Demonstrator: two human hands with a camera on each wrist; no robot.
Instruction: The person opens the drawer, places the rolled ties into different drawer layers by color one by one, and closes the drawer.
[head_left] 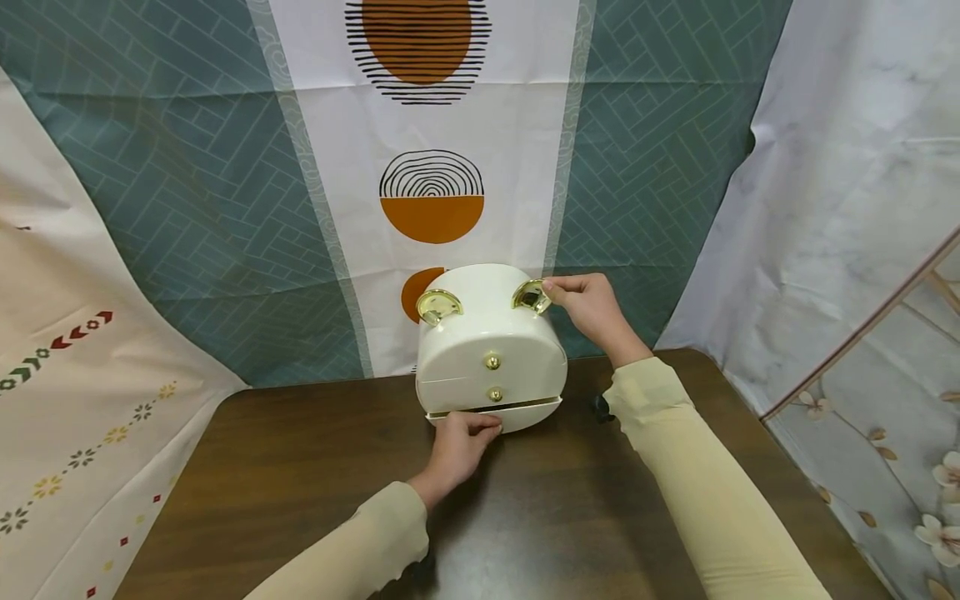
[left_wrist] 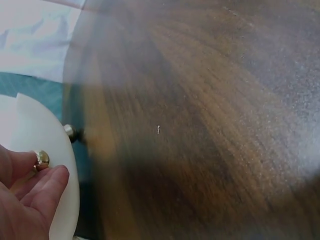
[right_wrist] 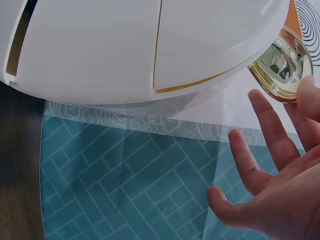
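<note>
A white, rounded drawer box (head_left: 480, 292) with a gold ear-shaped piece at each top corner stands at the back of the table. Its bottom drawer (head_left: 532, 415) is slightly pulled out, leaving a thin dark gap above it. My left hand (head_left: 459, 446) is at that drawer's front, thumb and fingers pinching a small gold knob (left_wrist: 43, 160). Up at the box's right corner, my right hand (head_left: 592, 307) pinches the rim of the gold ear (right_wrist: 285, 67) between thumb and forefinger, its other fingers spread. Two gold knobs (head_left: 492, 361) show on the drawers above.
The brown wooden table (head_left: 300, 467) carries the box near its back edge. Behind it hangs a green and white patterned cloth (head_left: 435, 125). A cream cloth (head_left: 90, 333) hangs on the left, and a pale flowered cloth (head_left: 847, 208) on the right.
</note>
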